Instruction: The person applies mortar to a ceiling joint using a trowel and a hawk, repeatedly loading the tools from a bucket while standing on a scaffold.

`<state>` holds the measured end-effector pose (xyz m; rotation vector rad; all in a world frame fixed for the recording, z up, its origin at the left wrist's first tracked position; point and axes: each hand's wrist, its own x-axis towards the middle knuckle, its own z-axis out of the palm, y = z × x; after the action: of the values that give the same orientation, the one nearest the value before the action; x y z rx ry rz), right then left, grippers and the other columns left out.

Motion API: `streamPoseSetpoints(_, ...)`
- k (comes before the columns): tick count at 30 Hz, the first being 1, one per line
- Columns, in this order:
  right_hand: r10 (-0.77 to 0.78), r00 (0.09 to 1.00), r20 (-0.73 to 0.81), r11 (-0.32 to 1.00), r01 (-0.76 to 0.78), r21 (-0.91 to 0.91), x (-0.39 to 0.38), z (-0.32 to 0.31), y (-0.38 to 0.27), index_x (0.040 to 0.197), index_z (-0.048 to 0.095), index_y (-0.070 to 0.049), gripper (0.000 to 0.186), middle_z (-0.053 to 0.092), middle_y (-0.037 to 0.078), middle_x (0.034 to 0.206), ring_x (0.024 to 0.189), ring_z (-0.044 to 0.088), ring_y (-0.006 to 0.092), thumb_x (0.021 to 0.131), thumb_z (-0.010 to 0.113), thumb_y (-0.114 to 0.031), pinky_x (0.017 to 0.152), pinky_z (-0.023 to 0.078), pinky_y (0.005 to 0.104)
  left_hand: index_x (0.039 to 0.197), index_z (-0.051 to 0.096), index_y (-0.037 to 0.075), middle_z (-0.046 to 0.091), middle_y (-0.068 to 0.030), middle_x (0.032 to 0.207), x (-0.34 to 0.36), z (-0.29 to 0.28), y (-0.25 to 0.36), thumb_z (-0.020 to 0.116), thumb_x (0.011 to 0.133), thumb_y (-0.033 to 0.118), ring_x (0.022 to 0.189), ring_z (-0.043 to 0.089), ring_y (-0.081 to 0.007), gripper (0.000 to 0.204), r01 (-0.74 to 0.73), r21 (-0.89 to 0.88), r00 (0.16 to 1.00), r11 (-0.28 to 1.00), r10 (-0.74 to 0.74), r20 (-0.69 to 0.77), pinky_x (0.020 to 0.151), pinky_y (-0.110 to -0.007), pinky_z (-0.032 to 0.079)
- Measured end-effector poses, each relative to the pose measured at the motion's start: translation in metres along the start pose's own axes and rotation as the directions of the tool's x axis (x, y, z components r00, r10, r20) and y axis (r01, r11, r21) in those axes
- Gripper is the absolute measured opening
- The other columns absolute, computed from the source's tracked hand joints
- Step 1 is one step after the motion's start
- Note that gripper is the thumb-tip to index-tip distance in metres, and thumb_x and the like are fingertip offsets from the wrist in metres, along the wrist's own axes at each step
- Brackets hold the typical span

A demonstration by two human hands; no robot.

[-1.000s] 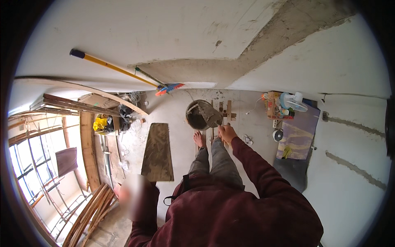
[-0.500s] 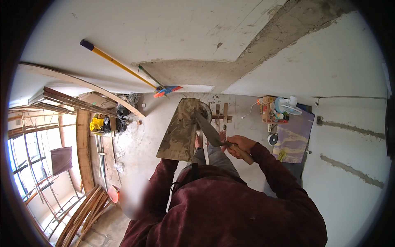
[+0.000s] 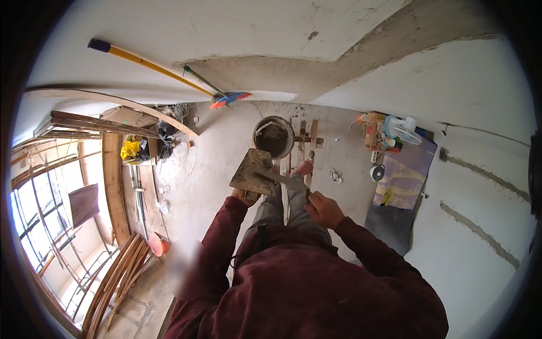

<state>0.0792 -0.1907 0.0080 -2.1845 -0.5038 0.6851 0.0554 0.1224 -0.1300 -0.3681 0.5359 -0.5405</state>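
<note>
My left hand [image 3: 244, 195] is closed on the mortar-smeared hawk board [image 3: 248, 172] from underneath. My right hand [image 3: 322, 208] grips a trowel [image 3: 288, 179], whose blade reaches leftward onto the board. Beyond the board, a round black bucket [image 3: 273, 120] with grey mortar inside stands in front of my bare feet [image 3: 306, 168]. Wooden slats [image 3: 303, 144] are beside the bucket and under me.
A broom [image 3: 158, 70] leans on the far wall. Planks [image 3: 116, 243] and scaffold-like rods line the window side at left, near a yellow bundle [image 3: 131, 150]. At right are a fan [image 3: 402, 130], boxes [image 3: 371, 133], a mat [image 3: 402, 175] and slippers [image 3: 336, 176].
The trowel came from over the bucket onto the board. The board moved right, then downward into a flatter-looking angle, uncovering the bucket again. My right hand has moved lower.
</note>
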Motion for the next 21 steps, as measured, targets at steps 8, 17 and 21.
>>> streamPoseSetpoints(8,0.173,0.985,-0.026,0.959,-0.175,-0.225,0.092,0.084,0.117,0.085,0.052,0.002,0.029,0.058,0.025,0.087,0.084,0.057,0.0439,0.088,0.052,-0.027,0.081,0.043,0.0509,0.136,0.039,0.009,0.045,-0.0106,0.137,-0.028,0.024,-0.004,0.031,0.099,0.033,0.126,0.043,-0.0269,0.045,-0.116,0.165,0.982,0.979,0.137,-0.127,0.105,-0.044,0.036)
streamPoseSetpoints(17,0.118,0.992,-0.033,0.986,-0.121,-0.118,0.006,-0.014,-0.015,0.1,0.049,-0.002,0.027,0.058,0.022,0.091,0.08,0.06,0.0404,0.089,0.053,-0.027,0.066,0.048,0.0513,0.128,0.049,0.012,0.051,-0.0073,0.131,-0.013,0.039,0.014,0.04,0.095,0.033,0.119,0.049,-0.025,0.041,0.057,-0.983,0.958,0.177,-0.286,0.004,0.097,-0.045,0.045)
streamPoseSetpoints(21,0.248,0.944,-0.217,0.942,-0.287,-0.173,0.01,0.009,0.014,0.102,0.05,-0.001,0.03,0.057,0.019,0.094,0.083,0.059,0.0391,0.088,0.055,-0.027,0.068,0.049,0.0481,0.121,0.052,0.007,0.055,-0.0085,0.111,-0.01,0.09,-0.035,0.051,0.089,0.028,0.101,0.053,-0.0224,0.039,0.085,-0.628,0.971,0.774,-0.205,-0.12,0.087,-0.039,0.051)
